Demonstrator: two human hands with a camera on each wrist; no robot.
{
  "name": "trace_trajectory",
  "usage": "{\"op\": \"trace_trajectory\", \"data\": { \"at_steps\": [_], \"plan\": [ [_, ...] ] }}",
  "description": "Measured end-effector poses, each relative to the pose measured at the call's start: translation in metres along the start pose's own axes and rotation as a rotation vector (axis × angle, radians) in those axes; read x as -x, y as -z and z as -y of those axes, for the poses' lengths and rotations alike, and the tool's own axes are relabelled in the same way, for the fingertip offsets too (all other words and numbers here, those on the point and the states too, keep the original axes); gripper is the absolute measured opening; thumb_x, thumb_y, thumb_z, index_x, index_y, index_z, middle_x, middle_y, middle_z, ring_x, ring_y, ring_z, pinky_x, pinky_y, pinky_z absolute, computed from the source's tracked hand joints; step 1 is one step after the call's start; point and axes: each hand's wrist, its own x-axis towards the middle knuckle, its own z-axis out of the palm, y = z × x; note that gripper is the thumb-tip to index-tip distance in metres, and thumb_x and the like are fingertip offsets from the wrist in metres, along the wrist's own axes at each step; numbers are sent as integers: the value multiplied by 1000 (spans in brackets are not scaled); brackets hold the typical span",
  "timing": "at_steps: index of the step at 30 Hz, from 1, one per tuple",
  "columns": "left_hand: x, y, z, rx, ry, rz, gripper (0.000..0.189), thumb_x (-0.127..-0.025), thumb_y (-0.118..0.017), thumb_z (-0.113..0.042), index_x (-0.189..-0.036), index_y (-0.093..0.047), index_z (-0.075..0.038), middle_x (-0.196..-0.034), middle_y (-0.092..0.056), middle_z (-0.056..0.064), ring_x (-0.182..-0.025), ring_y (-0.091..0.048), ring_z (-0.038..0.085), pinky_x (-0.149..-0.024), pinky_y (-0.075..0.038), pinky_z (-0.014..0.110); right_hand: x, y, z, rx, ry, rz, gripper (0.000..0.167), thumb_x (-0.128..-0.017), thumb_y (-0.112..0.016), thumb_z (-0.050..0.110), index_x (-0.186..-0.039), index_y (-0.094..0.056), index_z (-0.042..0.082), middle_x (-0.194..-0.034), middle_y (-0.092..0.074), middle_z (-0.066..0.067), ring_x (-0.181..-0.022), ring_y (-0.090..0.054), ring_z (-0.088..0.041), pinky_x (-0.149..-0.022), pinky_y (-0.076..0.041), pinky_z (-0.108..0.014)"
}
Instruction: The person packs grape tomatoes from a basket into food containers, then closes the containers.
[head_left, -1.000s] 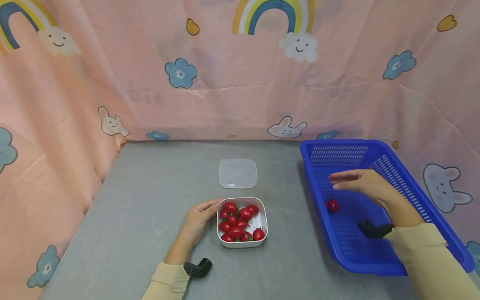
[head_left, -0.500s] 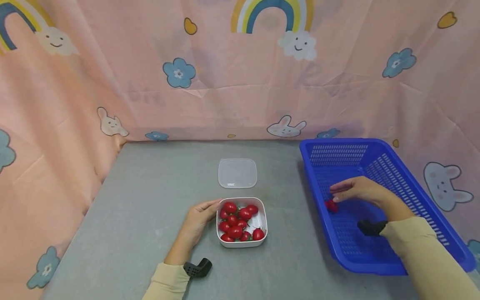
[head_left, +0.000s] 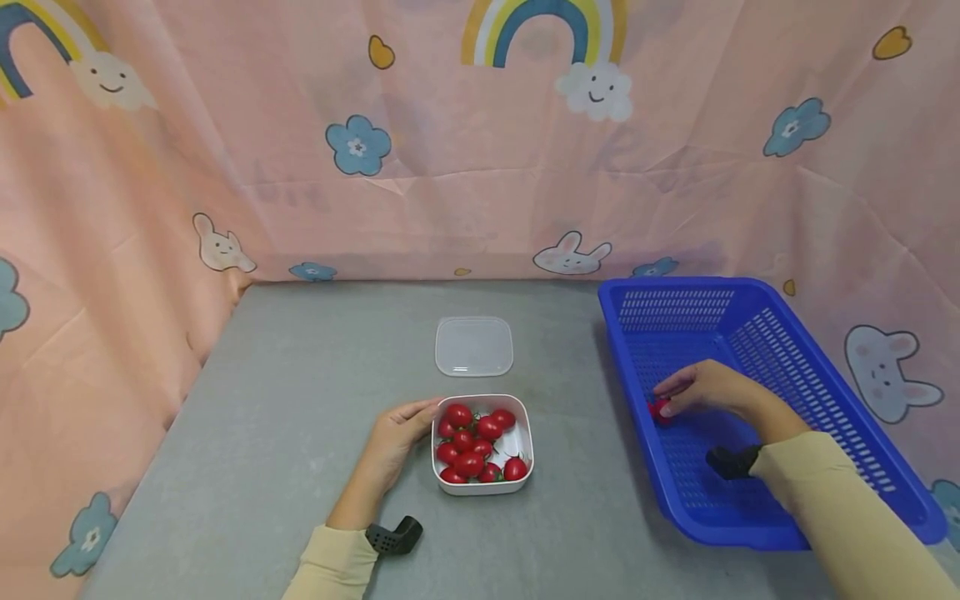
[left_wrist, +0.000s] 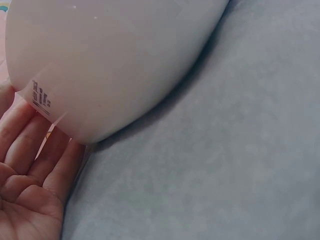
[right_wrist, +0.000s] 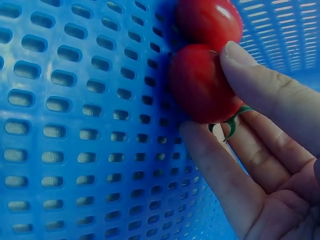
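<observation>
My left hand (head_left: 397,437) rests with fairly straight fingers against the left side of a white plastic box (head_left: 483,489). Several red cherry tomatoes (head_left: 469,464) lie in this box. In the left wrist view, the fingers (left_wrist: 25,135) reach behind the box's smooth wall (left_wrist: 115,65). Over on the right, my right hand (head_left: 716,392) is down inside a blue plastic basket (head_left: 675,508). Its thumb and forefinger pinch a cherry tomato (right_wrist: 202,82) with a green stem, close to the basket's side wall. A second cherry tomato (right_wrist: 210,20) touches the pinched one.
A clear flat lid (head_left: 475,347) lies on the grey table (head_left: 285,392) behind the box. A pink printed curtain (head_left: 450,142) hangs along the back and sides. The basket's raised rim (head_left: 637,425) stands between the right hand and the box.
My right hand has come down and a little to the left in the basket, and its thumb and forefinger have closed on a cherry tomato. The left hand and box stay put.
</observation>
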Motion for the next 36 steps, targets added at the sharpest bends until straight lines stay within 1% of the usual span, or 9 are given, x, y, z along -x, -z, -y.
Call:
{"op": "trace_trajectory", "data": {
  "at_steps": [3, 8, 14, 19, 21, 24, 26, 31, 36],
  "plan": [
    [0, 0, 0, 2, 3, 0, 33, -93, -67, -16, -117, -68, 7, -112, -75, 3, -99, -68, 4, -87, -54, 21, -1, 0, -1, 7, -1, -6, 47, -83, -80, 21, -118, -68, -8, -100, -77, -12, -92, -72, -16, -93, -56, -47],
    [1, 0, -1, 6, 1, 2, 33, -94, -67, -15, -118, -68, 8, -111, -75, 3, -98, -68, 4, -87, -55, 21, 0, 5, -1, 37, -11, -41, 49, -85, -78, 29, -122, -68, -3, -115, -73, -17, -110, -68, -30, -97, -52, -53],
    [0, 1, 0, 1, -2, 7, 33, -94, -66, -14, -118, -68, 8, -110, -76, 2, -99, -68, 3, -88, -54, 20, 11, 17, 7, -70, -27, -144, 62, -90, -72, 38, -136, -58, -1, -130, -67, -17, -127, -56, -41, -106, -39, -65],
    [1, 0, -3, -9, -1, 5, 33, -94, -67, -15, -118, -68, 7, -113, -75, 4, -100, -68, 3, -88, -54, 20, 23, 23, 28, -208, -25, -241, 69, -91, -69, 43, -143, -50, 1, -116, -72, 9, -135, -46, -43, -110, -30, -70],
    [1, 0, -3, -1, 6, 1, 33, -94, -67, -15, -118, -69, 6, -114, -75, 5, -100, -68, 3, -88, -54, 20, 28, 22, 39, -269, -11, -273, 68, -91, -70, 43, -144, -50, 4, -106, -69, 23, -130, -53, -29, -112, -28, -69],
    [0, -1, -3, -7, 0, 5, 34, -94, -67, -16, -118, -68, 7, -116, -74, 7, -100, -68, 3, -87, -55, 20, 35, 17, 56, -333, 35, -309, 59, -92, -69, 39, -142, -54, 11, -98, -65, 32, -113, -61, -4, -115, -29, -64],
    [0, -1, -4, 0, 0, 6, 34, -94, -66, -15, -119, -67, 8, -116, -74, 7, -99, -68, 2, -87, -55, 20, 39, 13, 67, -366, 79, -330, 47, -93, -69, 35, -137, -61, 18, -100, -66, 32, -100, -63, 7, -114, -41, -46],
    [0, -1, -4, 4, -6, 11, 36, -94, -66, -15, -120, -66, 10, -115, -74, 6, -98, -68, 2, -87, -54, 19, 45, -3, 94, -498, 194, -355, 25, -93, -71, 21, -117, -72, 26, -101, -71, 24, -95, -67, 3, -83, -51, -9],
    [1, -1, -4, 7, -2, 10, 34, -94, -65, -13, -120, -66, 10, -114, -74, 4, -99, -68, 2, -88, -54, 19, 45, -20, 117, -505, 216, -364, 29, -92, -72, 24, -120, -72, 24, -105, -69, 24, -100, -64, 2, -84, -51, -10]
  ]
}}
